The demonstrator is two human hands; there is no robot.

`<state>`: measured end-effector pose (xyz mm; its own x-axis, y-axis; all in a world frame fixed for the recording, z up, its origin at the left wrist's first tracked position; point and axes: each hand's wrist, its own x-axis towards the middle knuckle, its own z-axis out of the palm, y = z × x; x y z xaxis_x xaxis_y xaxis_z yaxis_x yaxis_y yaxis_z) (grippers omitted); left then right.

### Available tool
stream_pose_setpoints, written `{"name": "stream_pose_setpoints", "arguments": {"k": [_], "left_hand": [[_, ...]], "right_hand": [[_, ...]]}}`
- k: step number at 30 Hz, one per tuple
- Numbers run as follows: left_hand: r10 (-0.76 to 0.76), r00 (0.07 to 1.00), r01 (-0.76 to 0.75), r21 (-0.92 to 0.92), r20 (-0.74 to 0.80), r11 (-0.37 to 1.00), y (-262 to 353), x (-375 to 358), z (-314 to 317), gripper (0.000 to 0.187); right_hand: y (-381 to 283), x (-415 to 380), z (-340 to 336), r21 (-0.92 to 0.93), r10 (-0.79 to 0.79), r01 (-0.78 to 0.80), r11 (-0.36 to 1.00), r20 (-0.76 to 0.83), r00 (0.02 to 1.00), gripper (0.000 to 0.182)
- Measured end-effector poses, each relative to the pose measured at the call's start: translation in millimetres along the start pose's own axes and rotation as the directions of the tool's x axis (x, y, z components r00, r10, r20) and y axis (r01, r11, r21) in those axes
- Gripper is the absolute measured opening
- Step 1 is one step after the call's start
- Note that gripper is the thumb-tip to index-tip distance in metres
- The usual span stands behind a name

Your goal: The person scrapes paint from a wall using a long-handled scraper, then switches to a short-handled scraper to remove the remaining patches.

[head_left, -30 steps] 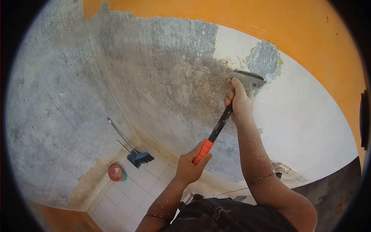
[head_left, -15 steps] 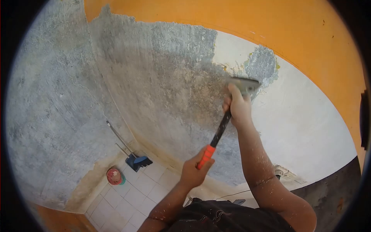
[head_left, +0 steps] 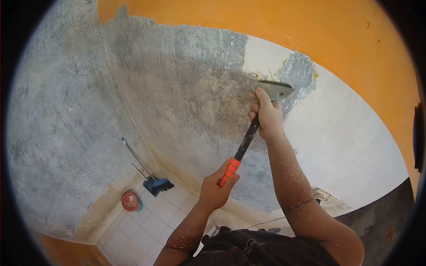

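Observation:
A long-handled scraper [head_left: 245, 141] slants up across the middle of the view, with a black shaft and an orange-red grip. My left hand [head_left: 216, 189] is closed around that grip at the lower end. Higher up, my right hand [head_left: 269, 113] wraps the shaft just under the wide head, thumb pressed along it. The blade edge lies at the wall [head_left: 191, 102], by the lower border of a white paint patch [head_left: 265, 55]. Bare grey plaster shows to the left of the head and above its right side. Pale flakes dot my right forearm.
Orange paint [head_left: 284, 20] covers the upper wall, and white paint [head_left: 341, 119] the right side. In the lower left corner, a blue broom and dustpan [head_left: 155, 184] stand on white floor tiles [head_left: 146, 226] near a red bucket [head_left: 130, 201]. An electrical outlet [head_left: 320, 197] sits low on the wall.
Both hands and the scraper have shifted up and slightly left along the wall. The head now sits closer to the white patch, and its grip is unchanged.

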<state>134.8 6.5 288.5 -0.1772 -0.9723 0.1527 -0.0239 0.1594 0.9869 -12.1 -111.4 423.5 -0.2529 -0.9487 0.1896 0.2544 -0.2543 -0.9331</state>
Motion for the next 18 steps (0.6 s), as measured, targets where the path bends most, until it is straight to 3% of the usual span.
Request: {"name": "stream_pose_setpoints", "arguments": {"k": [5,7,9,12,14,18], "left_hand": [[0.136,0.99,-0.136,0.01,-0.035,0.991,-3.1,-0.2,8.4,0.05],[-0.028,1.0,0.027,-0.041,-0.011,0.999,9.0,7.3,-0.6,0.05],[-0.046,0.999,0.046,-0.04,-0.002,0.998,8.7,4.6,-2.2,0.05],[0.061,0.997,-0.059,0.059,-0.049,0.997,-8.5,-2.9,6.9,0.049],[0.04,0.998,-0.038,0.037,-0.053,0.999,-20.1,-0.4,12.0,0.048],[-0.069,0.997,0.068,-0.031,-0.028,0.997,7.0,10.5,-3.9,0.05]], "right_hand": [[2.3,-0.8,-1.3,-0.047,0.054,-0.053,0.997,0.007,0.999,0.029],[-8.4,8.3,6.0,0.001,0.045,-0.046,0.999,0.032,0.998,0.028],[2.2,6.2,1.9,0.02,0.024,-0.025,0.999,0.024,0.999,0.028],[15.7,2.2,-4.9,0.056,0.002,-0.004,0.998,0.027,1.0,0.029],[15.5,3.9,-3.6,-0.057,0.04,-0.037,0.998,0.048,0.998,0.027],[5.8,9.4,10.5,-0.024,-0.01,0.011,1.0,0.043,0.999,0.028]]}}
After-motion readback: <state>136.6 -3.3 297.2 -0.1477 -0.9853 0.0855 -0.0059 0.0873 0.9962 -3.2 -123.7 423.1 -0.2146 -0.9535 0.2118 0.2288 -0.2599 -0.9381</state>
